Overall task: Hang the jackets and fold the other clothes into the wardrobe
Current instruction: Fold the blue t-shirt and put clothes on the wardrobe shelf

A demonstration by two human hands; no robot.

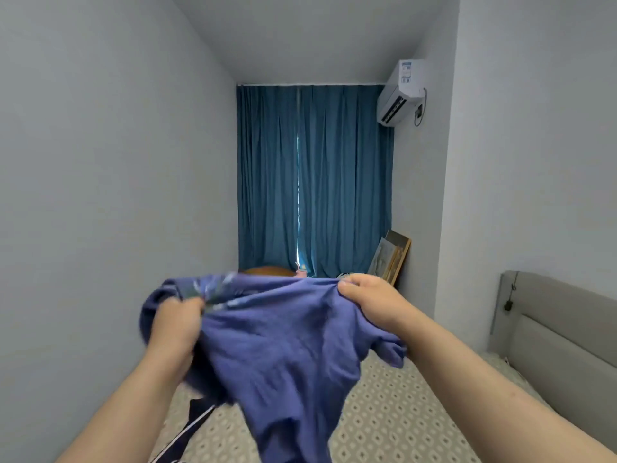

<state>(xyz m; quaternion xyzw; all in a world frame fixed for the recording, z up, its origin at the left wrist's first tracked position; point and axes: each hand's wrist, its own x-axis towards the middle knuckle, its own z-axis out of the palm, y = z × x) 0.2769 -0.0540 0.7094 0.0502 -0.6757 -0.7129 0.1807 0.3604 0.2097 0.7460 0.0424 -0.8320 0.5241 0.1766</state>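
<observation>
- Left hand (175, 324) and right hand (370, 302), fingers closed tight, grip a purple shirt's (283, 355) top edge.
- Shirt hangs above the patterned bed (394, 419).

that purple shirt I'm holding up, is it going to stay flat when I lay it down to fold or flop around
Probably floppy: the purple shirt sags and bunches between your left hand and right hand. It looks thin and light, so likely it wrinkles on the patterned bed cover and needs smoothing.

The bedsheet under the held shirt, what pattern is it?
Beige bedsheet with a repeating pale diamond pattern, seen in the head view.
</observation>
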